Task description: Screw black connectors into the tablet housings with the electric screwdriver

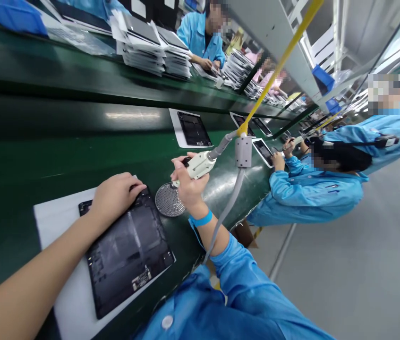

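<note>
Two hands [150, 189] — green conveyor [44, 141], factory line

Head-worn view, tilted, close over green workbench [44, 156]

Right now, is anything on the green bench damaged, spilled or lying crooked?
Nothing stands out. The dark panel lies flat on its white sheet under the left hand; the right hand holds the electric screwdriver beside the round mesh dish.

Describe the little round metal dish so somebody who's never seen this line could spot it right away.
Start at the long green conveyor belt and find the dark tablet panel on a white sheet under the left hand. The round metal dish sits just beyond that panel's corner, below the right hand gripping a white electric screwdriver. It's the only circular, silvery, perforated item among flat rectangles.
</note>
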`<state>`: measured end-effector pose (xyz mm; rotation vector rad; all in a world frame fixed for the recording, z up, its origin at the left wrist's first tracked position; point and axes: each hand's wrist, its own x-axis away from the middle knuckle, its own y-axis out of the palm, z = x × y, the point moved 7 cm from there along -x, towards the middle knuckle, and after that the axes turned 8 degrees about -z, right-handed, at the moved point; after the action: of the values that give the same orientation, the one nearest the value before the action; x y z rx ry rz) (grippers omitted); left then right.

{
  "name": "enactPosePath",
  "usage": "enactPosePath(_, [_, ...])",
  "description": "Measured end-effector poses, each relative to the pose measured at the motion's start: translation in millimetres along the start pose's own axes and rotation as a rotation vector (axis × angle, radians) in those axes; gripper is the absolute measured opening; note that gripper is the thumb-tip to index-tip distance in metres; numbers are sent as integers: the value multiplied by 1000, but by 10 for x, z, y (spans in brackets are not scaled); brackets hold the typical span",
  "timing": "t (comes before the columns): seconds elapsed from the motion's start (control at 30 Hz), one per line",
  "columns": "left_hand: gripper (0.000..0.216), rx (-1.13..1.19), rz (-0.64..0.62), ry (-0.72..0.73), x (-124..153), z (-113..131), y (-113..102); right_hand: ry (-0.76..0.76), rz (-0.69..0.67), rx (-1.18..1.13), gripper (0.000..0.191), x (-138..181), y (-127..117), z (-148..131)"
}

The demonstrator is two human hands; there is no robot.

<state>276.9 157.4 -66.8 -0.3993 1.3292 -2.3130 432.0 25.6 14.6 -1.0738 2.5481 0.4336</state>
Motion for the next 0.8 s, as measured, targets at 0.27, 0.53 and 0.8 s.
enactPosePath(0.27, [23,25,52,-42,4,111,43,-51,-43,134,48,-21,389,73])
enactPosePath(0.53, [20,35,54,-49,8,204,59,-79,-89,145,42,43,464,298])
enactPosePath(0.8, [19,49,55,-55,6,206,64,-79,-100,217,42,55,471,378])
